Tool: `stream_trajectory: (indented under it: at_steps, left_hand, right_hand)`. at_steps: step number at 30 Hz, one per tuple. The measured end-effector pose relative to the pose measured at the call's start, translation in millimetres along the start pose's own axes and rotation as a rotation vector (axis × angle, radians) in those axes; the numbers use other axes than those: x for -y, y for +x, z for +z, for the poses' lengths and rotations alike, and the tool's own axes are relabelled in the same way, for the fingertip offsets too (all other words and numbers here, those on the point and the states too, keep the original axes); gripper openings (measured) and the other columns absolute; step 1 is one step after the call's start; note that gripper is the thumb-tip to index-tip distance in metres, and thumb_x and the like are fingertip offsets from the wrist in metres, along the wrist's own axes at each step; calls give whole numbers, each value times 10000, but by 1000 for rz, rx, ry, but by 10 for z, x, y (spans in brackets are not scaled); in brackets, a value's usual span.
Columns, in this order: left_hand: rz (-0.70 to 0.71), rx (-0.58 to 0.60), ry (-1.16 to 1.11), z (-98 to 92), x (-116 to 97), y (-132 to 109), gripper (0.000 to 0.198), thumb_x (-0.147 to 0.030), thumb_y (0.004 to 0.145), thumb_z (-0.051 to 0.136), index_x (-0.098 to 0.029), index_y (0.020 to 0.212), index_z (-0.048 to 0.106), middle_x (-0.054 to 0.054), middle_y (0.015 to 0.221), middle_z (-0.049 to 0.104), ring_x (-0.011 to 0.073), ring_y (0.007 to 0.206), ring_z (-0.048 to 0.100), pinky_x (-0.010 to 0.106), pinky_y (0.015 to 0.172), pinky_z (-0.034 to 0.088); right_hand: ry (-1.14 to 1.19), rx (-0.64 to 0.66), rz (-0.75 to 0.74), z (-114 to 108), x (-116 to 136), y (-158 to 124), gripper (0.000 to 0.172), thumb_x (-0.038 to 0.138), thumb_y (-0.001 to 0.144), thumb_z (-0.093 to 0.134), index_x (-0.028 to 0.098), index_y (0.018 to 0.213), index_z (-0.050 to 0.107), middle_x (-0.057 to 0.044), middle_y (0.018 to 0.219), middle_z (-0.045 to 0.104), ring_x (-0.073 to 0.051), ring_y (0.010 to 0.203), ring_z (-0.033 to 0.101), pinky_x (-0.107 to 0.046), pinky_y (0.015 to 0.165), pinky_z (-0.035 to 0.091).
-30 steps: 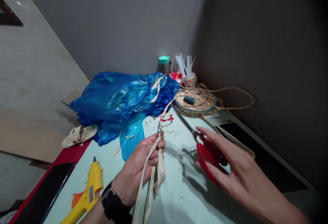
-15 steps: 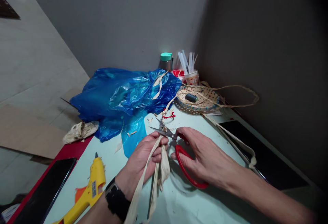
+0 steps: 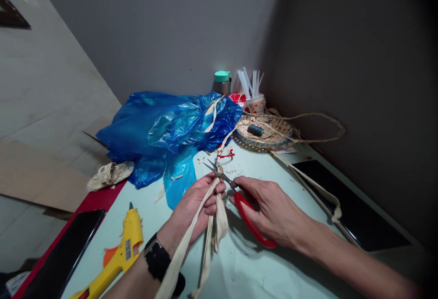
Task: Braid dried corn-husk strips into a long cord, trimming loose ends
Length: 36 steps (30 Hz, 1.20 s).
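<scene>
In my left hand (image 3: 198, 203) I pinch a braided cord where several pale, flat fibre strips (image 3: 221, 219) hang down from it. The plaited cord (image 3: 224, 143) runs away from my fingers toward a woven basket. My right hand (image 3: 265, 205) is closed round the red handles of a pair of scissors (image 3: 249, 221). Its blades lie nearly closed across the cord, just above my left fingertips. Whether they cut into it I cannot tell. A scrap of red string (image 3: 226, 154) lies on the table just beyond the blades.
A round woven basket (image 3: 282, 137) holds a dark thread spool (image 3: 255, 130). At the back left lies a crumpled blue plastic bag (image 3: 164, 121). A yellow glue gun (image 3: 128, 239) rests at left. Behind stand a green-lidded jar (image 3: 221, 79) and a paper cup (image 3: 256, 104) with glue sticks.
The scissor blades have come closer together over the cord, and my right fingers have drawn the handles in. My left hand keeps its hold almost in place.
</scene>
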<state>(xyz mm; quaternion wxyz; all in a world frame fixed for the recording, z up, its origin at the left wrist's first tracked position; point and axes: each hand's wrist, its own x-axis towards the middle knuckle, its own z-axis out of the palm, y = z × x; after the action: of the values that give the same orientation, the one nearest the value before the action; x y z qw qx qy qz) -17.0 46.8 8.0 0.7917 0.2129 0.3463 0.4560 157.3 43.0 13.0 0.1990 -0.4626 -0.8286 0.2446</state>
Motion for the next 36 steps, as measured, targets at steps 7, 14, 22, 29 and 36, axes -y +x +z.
stream_trajectory:
  at_steps: [7,14,22,29,36]
  left_hand:
    - [0,6,91,-11,-4,6,194,-138,731,669,-121,842,511,-50,649,456,-19,414,174,118,372,107]
    - [80,-85,359,-25,21,-15,194,-234,748,685,-119,765,529,-47,636,435,-15,420,189,138,379,103]
    - [165,-90,628,-32,30,0,206,-274,784,604,-90,699,572,11,668,537,-3,419,202,185,401,82]
    - [221,-86,753,-35,56,-15,203,-311,805,566,-138,699,566,-45,565,451,43,443,271,189,437,172]
    - [439,-194,1370,28,49,-49,244,-249,841,498,-167,644,616,22,645,619,146,631,493,243,608,306]
  right_hand:
    - [-18,-27,1,-121,-47,-119,216,240,892,375,170,981,559,-27,722,616,-140,592,545,-237,581,379]
    - [-652,-179,146,-420,-500,-475,206,310,886,430,167,952,565,-79,798,591,-192,630,546,-279,545,348]
    - [-911,-42,154,-430,-536,-399,127,193,866,480,147,885,597,-123,769,587,-276,733,534,-368,659,369]
    - [2,56,-1,-248,58,54,301,337,988,287,191,949,548,-63,877,623,-181,806,569,-277,694,390]
    - [352,101,42,126,-147,296,350,380,955,366,169,709,496,22,627,475,-108,584,414,-230,564,322]
